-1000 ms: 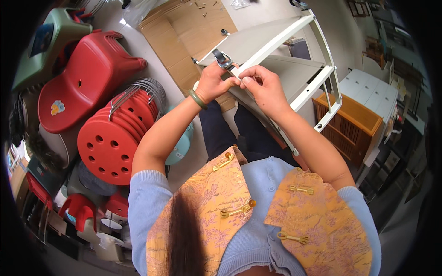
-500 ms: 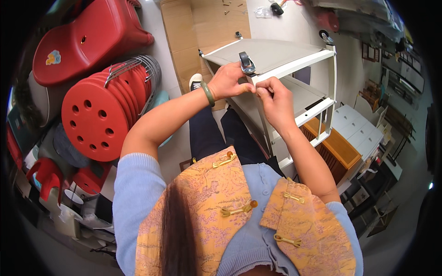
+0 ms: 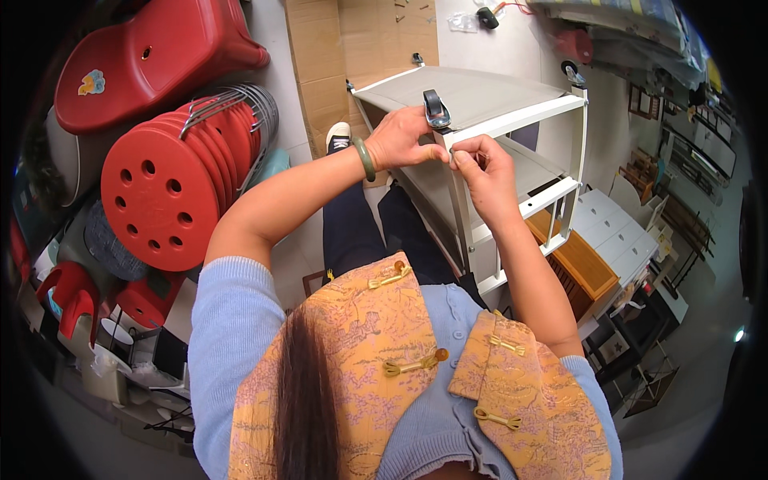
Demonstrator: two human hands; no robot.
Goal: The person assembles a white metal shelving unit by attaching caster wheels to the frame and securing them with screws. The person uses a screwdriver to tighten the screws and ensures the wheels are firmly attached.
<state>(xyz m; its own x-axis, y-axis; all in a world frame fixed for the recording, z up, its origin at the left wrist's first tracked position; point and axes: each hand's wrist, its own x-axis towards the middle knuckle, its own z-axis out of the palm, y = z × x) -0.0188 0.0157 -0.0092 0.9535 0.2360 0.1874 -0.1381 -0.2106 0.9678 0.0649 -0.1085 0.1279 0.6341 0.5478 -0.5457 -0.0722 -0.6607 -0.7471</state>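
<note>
Both hands at corner post of white shelf frame (image 3: 512, 120). Left hand (image 3: 400, 138) closed around black caster wheel (image 3: 436, 108) on post end; right hand (image 3: 480, 160) pinching post just beside it. Fitting step, looks like; next calls for firm seating push.

Flattened brown cardboard (image 3: 336, 56) lies on the floor beyond the rack; a small clear plastic bag (image 3: 462, 22) lies just right of it.
</note>
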